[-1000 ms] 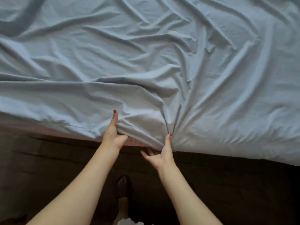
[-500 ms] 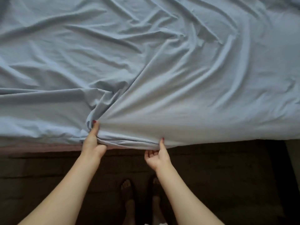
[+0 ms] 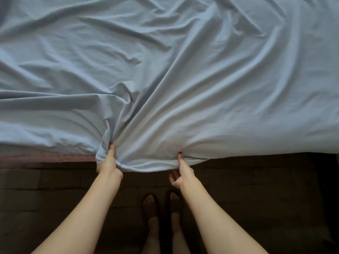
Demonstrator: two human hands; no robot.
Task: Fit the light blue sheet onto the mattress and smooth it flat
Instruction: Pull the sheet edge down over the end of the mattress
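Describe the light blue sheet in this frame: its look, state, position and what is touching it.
The light blue sheet is thin, soft-looking cloth spread over the mattress, filling the upper frame. It is heavily wrinkled, with folds fanning out from the near edge. That edge hangs over the bed's side, except at the left, where a pinkish strip of mattress shows. The left hand grips a bunched part of the hem; the right hand pinches the hem further right, thumb on top.

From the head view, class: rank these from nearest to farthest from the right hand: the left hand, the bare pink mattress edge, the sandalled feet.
Measured from the right hand:
1. Sandalled feet, just below it on the floor.
2. Left hand, to its left, gripping the light blue sheet.
3. Bare pink mattress edge, farther left beyond the left hand.
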